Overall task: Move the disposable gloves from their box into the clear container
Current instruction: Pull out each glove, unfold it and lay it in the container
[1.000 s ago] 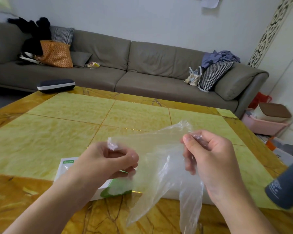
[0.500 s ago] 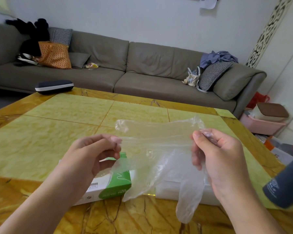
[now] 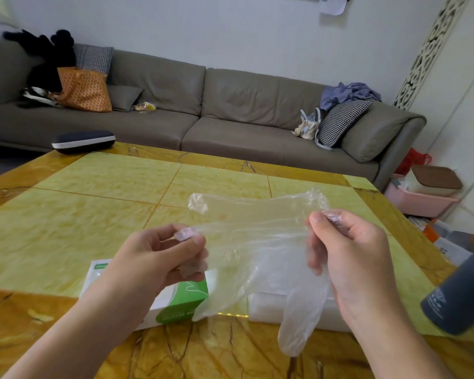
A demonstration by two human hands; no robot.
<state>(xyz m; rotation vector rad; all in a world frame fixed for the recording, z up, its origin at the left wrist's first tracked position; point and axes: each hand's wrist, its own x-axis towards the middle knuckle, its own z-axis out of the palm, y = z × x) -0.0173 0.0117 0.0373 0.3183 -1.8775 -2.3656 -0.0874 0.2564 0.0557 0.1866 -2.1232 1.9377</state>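
Observation:
A thin clear disposable glove (image 3: 257,242) is stretched in the air between my two hands above the table. My left hand (image 3: 159,258) pinches one fingertip of the glove at its left side. My right hand (image 3: 348,258) pinches the glove's other end between thumb and forefinger. Loose glove fingers hang down below. The green and white glove box (image 3: 181,299) lies on the table under my left hand. The clear container (image 3: 268,305) sits to the right of the box, partly hidden behind the glove and my right hand.
The yellow tiled table (image 3: 99,220) has a dark case (image 3: 82,141) at its far left edge. A dark grey cylinder (image 3: 460,291) stands at the right edge. A grey sofa (image 3: 230,116) runs behind the table; pink bins (image 3: 419,198) sit on the floor to the right.
My left hand let go of the glove's upper corner and now pinches a lower fingertip of it. The glove is spread wider between the hands and held slightly higher.

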